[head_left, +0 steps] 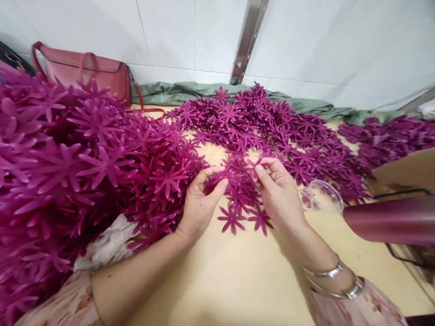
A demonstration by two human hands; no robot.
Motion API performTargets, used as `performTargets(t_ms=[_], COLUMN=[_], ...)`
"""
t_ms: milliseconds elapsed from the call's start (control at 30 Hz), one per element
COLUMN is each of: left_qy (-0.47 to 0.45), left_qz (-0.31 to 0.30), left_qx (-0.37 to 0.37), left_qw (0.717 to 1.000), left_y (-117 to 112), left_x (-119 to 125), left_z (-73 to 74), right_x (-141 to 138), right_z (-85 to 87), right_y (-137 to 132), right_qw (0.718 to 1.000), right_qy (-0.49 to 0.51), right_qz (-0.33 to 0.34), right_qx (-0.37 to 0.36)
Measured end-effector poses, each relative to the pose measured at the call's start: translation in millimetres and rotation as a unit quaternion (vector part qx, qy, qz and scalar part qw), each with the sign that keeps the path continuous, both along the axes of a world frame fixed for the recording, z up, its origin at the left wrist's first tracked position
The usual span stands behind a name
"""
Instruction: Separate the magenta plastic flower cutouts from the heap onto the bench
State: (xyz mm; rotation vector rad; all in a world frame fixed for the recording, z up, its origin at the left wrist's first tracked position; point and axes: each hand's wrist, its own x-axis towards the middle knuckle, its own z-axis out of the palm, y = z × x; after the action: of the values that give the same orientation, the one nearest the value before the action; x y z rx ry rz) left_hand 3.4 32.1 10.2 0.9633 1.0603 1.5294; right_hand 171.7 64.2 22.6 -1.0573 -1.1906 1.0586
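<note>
My right hand (280, 188) pinches a purple flower-shaped petal piece (255, 171) between thumb and fingers. My left hand (204, 194) has its thumb and forefinger closed on purple petals (217, 175) just to the left; their outline merges with the flowers behind. Below and between both hands, a small pile of loose petal pieces (241, 192) lies on the pale yellow tabletop (210, 280). Two single pieces, one a star-shaped flower (232, 218), lie flat nearest to me.
A tall heap of puffier purple flowers (64, 167) fills the left, beside crumpled white tissue (110, 240). More petal pieces (299, 136) spread along the back. A clear plastic dish (326, 195) and a purple roll (390, 219) are at right. A red handbag (84, 72) leans by the wall.
</note>
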Motion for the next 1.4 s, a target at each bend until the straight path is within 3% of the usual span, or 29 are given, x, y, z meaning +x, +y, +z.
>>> performTargets(t_ms=[167, 333, 533, 633, 767, 933, 1033, 1133, 1233, 1400], left_qy=[-0.015, -0.018, 0.027, -0.03, -0.088, -0.108, -0.125, -0.107, -0.075, -0.074], left_qz=[-0.002, 0.002, -0.053, -0.066, -0.036, -0.045, -0.052, -0.058, -0.07, -0.068], left_qx=[-0.007, -0.007, 0.008, 0.003, -0.005, -0.006, -0.022, -0.042, -0.045, -0.032], left_qw=[1.0, 1.0, 0.998, 0.997, 0.995, 0.993, 0.991, 0.992, 0.994, 0.994], left_y=[1.9, 1.8, -2.1, -3.0, -0.8, 1.6, 1.4, -0.1, -1.9, -3.0], left_x=[0.7, -0.2, -1.6, -2.9, -4.3, -1.4, 0.6, 0.8, -0.2, 0.4], left_z=[-1.9, -4.0, 2.2, 2.2, -7.2, -9.8, -4.7, 0.1, 2.9, 3.0], right_x=[0.7, -1.1, -7.2, -6.7, 1.3, 5.0, 1.3, -3.2, -7.2, -12.6], right_z=[5.4, 5.1, 8.9, 8.8, 7.6, -1.4, -1.7, 6.1, 11.7, 5.4], right_y=[-3.9, -6.2, -13.0, -12.5, -8.1, -3.3, -5.7, -12.0, -16.5, -16.3], right_qw=[0.994, 0.948, 0.936, 0.95, 0.96, 0.917, 0.897, 0.9, 0.91, 0.963], right_qy=[-0.11, -0.285, -0.302, -0.255, -0.212, -0.35, -0.377, -0.366, -0.346, -0.203], right_qz=[0.002, -0.005, 0.006, -0.049, -0.133, -0.126, -0.137, -0.094, -0.001, 0.118], right_qx=[0.016, 0.141, 0.182, 0.175, 0.123, 0.144, 0.183, 0.218, 0.227, 0.132])
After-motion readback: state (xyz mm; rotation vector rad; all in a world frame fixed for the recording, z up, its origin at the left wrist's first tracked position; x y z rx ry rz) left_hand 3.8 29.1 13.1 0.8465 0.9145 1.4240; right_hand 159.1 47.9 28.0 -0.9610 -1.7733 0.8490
